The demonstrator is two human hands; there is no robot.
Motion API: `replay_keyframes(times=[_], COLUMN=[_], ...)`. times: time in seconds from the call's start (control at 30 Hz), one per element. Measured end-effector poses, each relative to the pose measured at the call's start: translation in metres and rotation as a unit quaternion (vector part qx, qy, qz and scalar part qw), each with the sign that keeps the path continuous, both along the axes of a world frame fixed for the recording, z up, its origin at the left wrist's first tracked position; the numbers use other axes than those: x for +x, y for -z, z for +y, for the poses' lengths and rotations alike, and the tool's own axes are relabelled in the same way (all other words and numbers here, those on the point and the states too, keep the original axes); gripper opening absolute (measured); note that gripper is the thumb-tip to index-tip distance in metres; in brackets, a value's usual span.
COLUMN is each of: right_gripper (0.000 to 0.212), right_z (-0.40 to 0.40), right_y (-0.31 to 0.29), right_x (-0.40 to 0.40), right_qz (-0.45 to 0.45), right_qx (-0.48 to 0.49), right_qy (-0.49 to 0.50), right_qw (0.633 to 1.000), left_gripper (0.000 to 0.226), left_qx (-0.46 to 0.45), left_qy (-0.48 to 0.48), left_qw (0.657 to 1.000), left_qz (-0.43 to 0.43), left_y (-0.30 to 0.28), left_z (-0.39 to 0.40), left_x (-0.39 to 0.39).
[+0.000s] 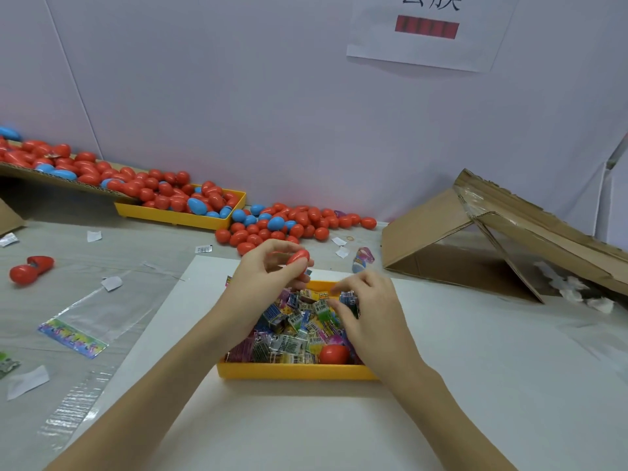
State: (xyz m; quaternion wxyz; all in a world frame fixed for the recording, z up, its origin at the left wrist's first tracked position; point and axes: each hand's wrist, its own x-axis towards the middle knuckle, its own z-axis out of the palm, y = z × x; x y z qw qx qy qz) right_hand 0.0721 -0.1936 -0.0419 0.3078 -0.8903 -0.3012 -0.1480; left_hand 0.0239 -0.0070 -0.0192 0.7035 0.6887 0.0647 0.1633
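Above the yellow tray [295,372], left hand [261,273] grips a red egg half [298,257]; right hand [365,307], fingers curled, pinches a small packet [348,298].

The red plastic egg half [298,258] in my left hand [261,277] is smooth and shiny. The yellow plastic tray [295,372] in the middle looks smooth too. The little printed packs [292,338] in it are crinkly and glossy. At right, the brown cardboard box [441,239] is rough and dull. The white paper sheet [306,430] below is matt.
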Motion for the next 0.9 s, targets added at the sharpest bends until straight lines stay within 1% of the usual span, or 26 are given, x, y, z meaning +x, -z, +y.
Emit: replay_keyframes(times=[0.03, 0.13, 0.2, 0.3, 0.37, 0.43, 0.53, 0.63, 0.7, 0.77, 0.83, 0.9], right_gripper=[0.021, 0.032, 0.028, 0.012, 0.011, 0.011, 0.009, 0.008, 0.007, 0.008, 0.008, 0.008], right_z=[0.001, 0.006, 0.008, 0.007, 0.005, 0.002, -0.004, -0.009, -0.010, -0.011, -0.013, -0.013], right_y=[0.000, 0.000, 0.000, -0.001, -0.002, -0.004, -0.012, -0.018, -0.019, -0.019, -0.020, -0.021], right_x=[0.001, 0.003, 0.005, 0.004, 0.005, 0.005, 0.004, 0.004, 0.004, 0.004, 0.004, 0.004], right_qz=[0.011, 0.048, 0.048, 0.050, 0.052, 0.069, 0.153, 0.209, 0.228, 0.242, 0.245, 0.243], right_qx=[-0.030, -0.128, -0.140, -0.096, -0.057, 0.026, 0.171, 0.260, 0.290, 0.303, 0.302, 0.298], right_qy=[0.011, 0.047, 0.045, 0.028, 0.014, -0.002, -0.028, -0.050, -0.056, -0.058, -0.059, -0.069], right_qw=[0.999, 0.990, 0.988, 0.994, 0.997, 0.997, 0.973, 0.941, 0.928, 0.920, 0.919, 0.921], left_gripper=[0.019, 0.018, 0.018, 0.017, 0.017, 0.017, 0.022, 0.036, 0.046, 0.046, 0.039, 0.028], left_qx=[0.001, -0.019, -0.017, 0.007, 0.021, 0.014, -0.006, -0.024, -0.027, 0.015, 0.074, 0.110], left_qy=[0.000, 0.015, 0.021, 0.023, 0.023, 0.026, 0.046, 0.076, 0.090, 0.092, 0.099, 0.093], left_qw=[1.000, 1.000, 1.000, 1.000, 1.000, 1.000, 0.999, 0.997, 0.994, 0.991, 0.991, 0.990], left_qz=[0.005, 0.001, -0.002, 0.001, 0.003, 0.008, 0.009, 0.019, 0.063, 0.099, 0.055, 0.011], left_y=[0.001, 0.002, 0.002, 0.003, 0.004, 0.004, 0.005, 0.003, 0.001, -0.001, 0.000, 0.000], left_z=[0.001, 0.001, 0.001, -0.001, -0.001, 0.000, 0.000, -0.002, -0.006, -0.010, -0.015, -0.018], left_x=[0.001, 0.003, 0.003, 0.002, 0.001, 0.002, 0.002, 0.003, 0.007, 0.006, -0.001, -0.008])
